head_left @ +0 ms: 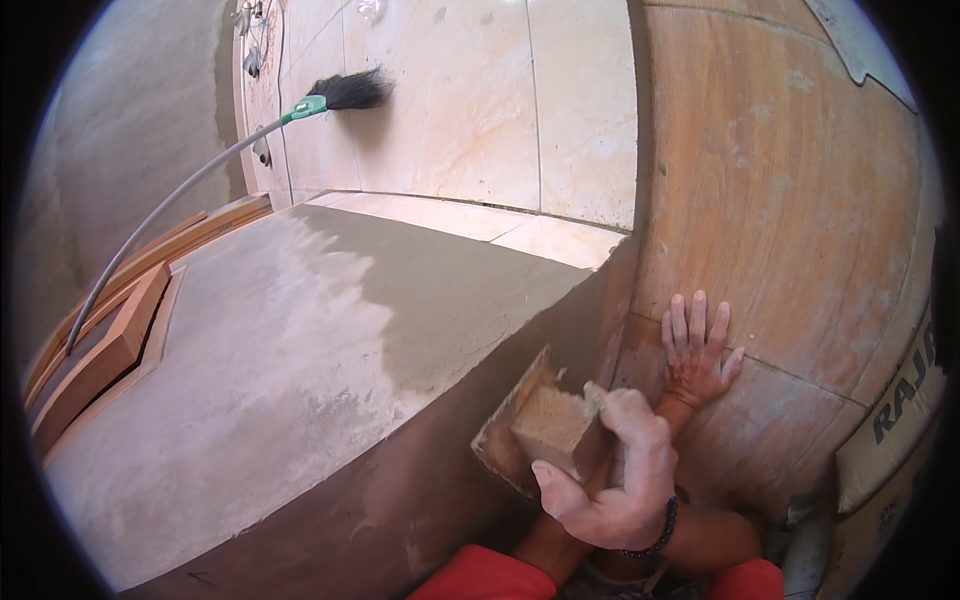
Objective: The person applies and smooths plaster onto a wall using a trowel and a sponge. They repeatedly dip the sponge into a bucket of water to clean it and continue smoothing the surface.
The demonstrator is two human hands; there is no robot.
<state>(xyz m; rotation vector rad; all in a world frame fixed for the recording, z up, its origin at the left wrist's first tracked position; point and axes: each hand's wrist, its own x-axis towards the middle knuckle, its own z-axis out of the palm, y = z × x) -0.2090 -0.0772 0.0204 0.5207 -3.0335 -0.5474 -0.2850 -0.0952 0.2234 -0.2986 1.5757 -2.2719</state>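
Observation:
My arms cross. My left hand (697, 355) lies flat on the brown wood-look floor tile (780, 200), fingers spread and holding nothing. Nearer to me, my right hand (625, 465), with a dark bead bracelet at its wrist, grips a wooden plastering float (555, 425) by its block handle. The float is tilted beside the dark, damp side face (390, 510) of a raised ledge; whether it touches that face I cannot tell. The ledge's grey cement top (290, 350) has a darker, wet-looking patch (460, 290) toward its far right part.
A broom (345, 92) with black bristles leans across the far left, its head above cream tiles (450, 120). Wooden frame pieces (110, 350) stand at the left edge. Filled sacks (890, 430) lie at the right. A tile strip (470, 220) borders the ledge's far edge.

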